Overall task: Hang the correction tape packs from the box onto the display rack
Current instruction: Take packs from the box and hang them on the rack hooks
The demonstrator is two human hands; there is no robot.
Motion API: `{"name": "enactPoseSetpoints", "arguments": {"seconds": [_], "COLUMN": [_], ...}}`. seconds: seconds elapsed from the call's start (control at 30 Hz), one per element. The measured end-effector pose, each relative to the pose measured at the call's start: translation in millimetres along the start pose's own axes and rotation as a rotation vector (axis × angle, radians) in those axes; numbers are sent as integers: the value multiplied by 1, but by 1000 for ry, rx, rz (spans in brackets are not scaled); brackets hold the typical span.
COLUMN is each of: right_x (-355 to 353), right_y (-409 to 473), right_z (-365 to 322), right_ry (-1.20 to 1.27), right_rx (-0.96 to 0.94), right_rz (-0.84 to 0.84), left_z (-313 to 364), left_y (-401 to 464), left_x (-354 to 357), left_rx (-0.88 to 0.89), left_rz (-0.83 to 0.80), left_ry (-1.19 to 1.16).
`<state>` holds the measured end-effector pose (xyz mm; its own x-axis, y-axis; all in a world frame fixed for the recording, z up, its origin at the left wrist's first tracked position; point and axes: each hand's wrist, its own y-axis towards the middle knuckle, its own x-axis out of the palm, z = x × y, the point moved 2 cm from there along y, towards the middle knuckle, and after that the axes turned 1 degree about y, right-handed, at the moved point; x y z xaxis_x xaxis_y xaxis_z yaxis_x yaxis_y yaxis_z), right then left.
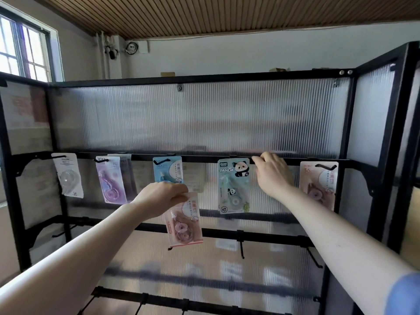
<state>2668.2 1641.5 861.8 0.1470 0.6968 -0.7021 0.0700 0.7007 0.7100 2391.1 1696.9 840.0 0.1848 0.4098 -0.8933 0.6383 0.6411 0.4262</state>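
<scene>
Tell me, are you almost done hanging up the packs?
Partly. Five packs already hang along the top bar: a clear one, a purple one, a blue one, a panda one and a pink one. The left hand holds another pink pack, not yet hung. The right hand touches the bar beside the panda pack. The lower hooks look bare. The box is out of view.

Behind the hands, matt black metal rack (227, 158), ribbed translucent plastic panels (181, 117); glossy plastic-fronted card packs (234, 185); overhead, wood-slat ceiling (227, 14).
</scene>
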Motion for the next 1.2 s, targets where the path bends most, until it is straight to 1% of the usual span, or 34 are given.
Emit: {"name": "enactPoseSetpoints", "arguments": {"seconds": [0.3, 0.43, 0.57, 0.8, 0.93, 1.03, 1.2], "right_x": [-14, -16, -25, -38, -44, -48, -48], "right_y": [-62, -92, -121, -155, -169, -178, -183], "right_z": [57, 84, 108, 145, 159, 168, 172], "right_ry": [-40, -88, -72, -123, -117, -119, -148], "right_rx": [179, 201, 277, 386, 410, 414, 312], "right_rz": [-124, -154, -172, -217, -189, -170, -172], "left_z": [41, 68, 94, 133, 160, 182, 214], "left_y": [12, 21, 31, 55, 70, 80, 101], "left_x": [-7, -8, -9, -13, -21, -33, -47], "left_rx": [79, 126, 158, 181, 208, 233, 241], "left_rz": [48, 51, 40, 70, 92, 143, 196], "left_ry": [-36, -43, -34, -83, -160, -200, -322]}}
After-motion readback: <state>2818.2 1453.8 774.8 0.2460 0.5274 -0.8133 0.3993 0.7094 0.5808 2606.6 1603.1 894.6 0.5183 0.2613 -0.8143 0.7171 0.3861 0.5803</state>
